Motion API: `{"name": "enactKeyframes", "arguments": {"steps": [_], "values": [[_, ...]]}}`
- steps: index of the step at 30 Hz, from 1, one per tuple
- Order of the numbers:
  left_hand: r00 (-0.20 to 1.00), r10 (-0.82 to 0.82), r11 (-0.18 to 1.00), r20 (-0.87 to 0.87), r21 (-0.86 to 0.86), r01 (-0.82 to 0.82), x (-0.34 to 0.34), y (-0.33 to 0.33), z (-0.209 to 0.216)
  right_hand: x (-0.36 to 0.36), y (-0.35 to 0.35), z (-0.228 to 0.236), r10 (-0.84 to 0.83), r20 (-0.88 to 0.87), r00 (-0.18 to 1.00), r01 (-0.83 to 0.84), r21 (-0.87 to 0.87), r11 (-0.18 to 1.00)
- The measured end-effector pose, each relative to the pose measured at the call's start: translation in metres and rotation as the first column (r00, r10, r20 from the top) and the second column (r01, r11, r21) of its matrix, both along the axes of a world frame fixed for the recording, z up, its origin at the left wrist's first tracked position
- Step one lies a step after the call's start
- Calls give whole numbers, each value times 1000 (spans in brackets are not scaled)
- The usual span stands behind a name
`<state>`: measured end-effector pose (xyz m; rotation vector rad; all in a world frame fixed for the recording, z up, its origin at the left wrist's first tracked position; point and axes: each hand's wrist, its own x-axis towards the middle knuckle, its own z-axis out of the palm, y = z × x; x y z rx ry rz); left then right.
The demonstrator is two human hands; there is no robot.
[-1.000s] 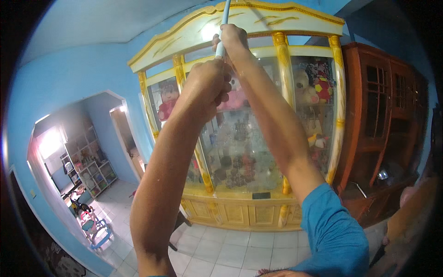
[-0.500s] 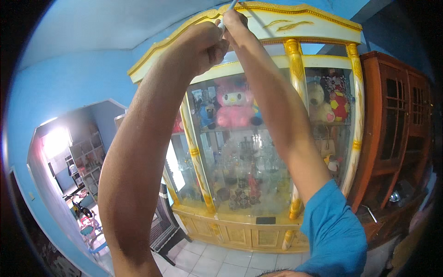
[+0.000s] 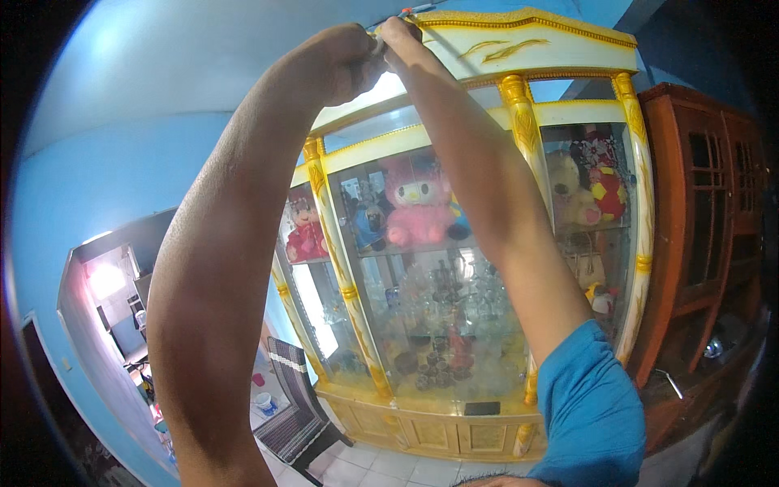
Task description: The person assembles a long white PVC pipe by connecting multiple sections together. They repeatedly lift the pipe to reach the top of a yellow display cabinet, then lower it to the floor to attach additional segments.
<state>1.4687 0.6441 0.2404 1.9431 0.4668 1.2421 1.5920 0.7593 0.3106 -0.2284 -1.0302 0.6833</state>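
Note:
Both my arms are raised high toward the top of the view, in front of a white and gold display cabinet (image 3: 568,58). My left hand (image 3: 350,63) is closed, its fingers curled around something pale and whitish. Pressed right beside it, my right hand (image 3: 400,34) is closed too, on what looks like the same pale stick. A short grey end with a bit of orange (image 3: 409,10) shows just above the right hand; the rest is hidden by fingers or too small to make out.
Behind the cabinet's glass sit a pink plush toy (image 3: 418,203), a cream teddy bear (image 3: 572,191) and several glasses (image 3: 446,304). A brown wooden cabinet (image 3: 661,235) stands at right. A dark woven chair (image 3: 296,430) is at lower left, near a doorway.
My view has shifted, bringing more of the chair and the red doll into sight. Both hands have moved slightly left, still together. The stick's visible end now points more to the right.

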Motion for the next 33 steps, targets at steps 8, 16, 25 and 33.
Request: {"name": "enactKeyframes", "arguments": {"steps": [8,16,25,33], "values": [[996,89,996,1,22,-89,26,7,7,26,11,7,102,-83,991,-99,41,994],[1000,4,1000,-18,12,-4,25,25,31,31,5,15,5,-60,998,-10,-76,997],[995,-76,996,-68,-56,72,9,26,32,14,7,12,11,-48,999,-12,-37,999],[1000,3,999,15,-32,-3,22,19,24,31,29,25,40,-41,998,-38,59,998]]}}
